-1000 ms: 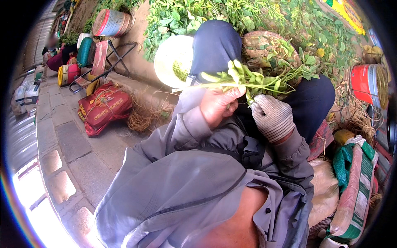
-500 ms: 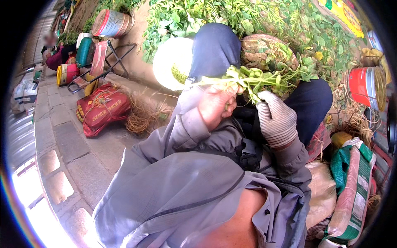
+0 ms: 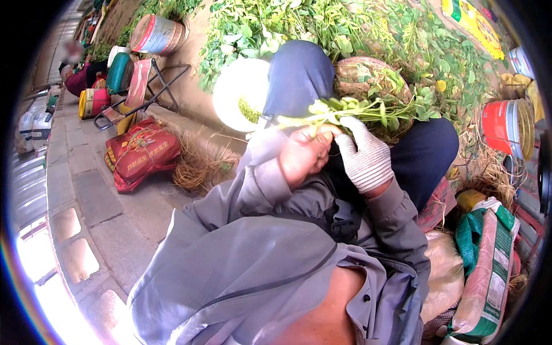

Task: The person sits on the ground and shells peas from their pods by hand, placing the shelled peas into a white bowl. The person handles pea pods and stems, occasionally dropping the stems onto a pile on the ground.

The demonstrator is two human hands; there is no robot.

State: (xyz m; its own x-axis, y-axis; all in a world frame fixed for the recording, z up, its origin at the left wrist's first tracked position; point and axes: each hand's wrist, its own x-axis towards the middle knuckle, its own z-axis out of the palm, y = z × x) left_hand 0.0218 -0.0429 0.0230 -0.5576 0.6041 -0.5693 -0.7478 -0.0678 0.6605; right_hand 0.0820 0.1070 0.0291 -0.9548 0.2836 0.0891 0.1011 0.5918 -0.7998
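Note:
My bare left hand [image 3: 305,154] is closed round the stem end of a leafy green bean plant [image 3: 359,111]. The plant lies crosswise over my lap, its leafy end toward the right. My right hand [image 3: 365,156], in a striped white knit glove, pinches at the same plant close beside the left fingers; its fingertips are partly hidden by leaves. A white bucket [image 3: 225,95] stands left of my raised knee, with small green pieces [image 3: 248,109] in it. Right of that knee is a round, pale-red container [image 3: 357,68] with leafy bits on it.
Heaped green plants [image 3: 397,29] cover the ground ahead. At left are a red bag [image 3: 141,155], dry roots [image 3: 192,167], a folding stool [image 3: 150,86] and a tipped bucket [image 3: 156,34]. A red bucket [image 3: 499,125] and packed sacks [image 3: 483,270] lie right. Another person [image 3: 77,79] sits far left.
My gloved right hand has moved left and up along the plant, closer to my left hand. The left hand keeps its hold, nearly in place.

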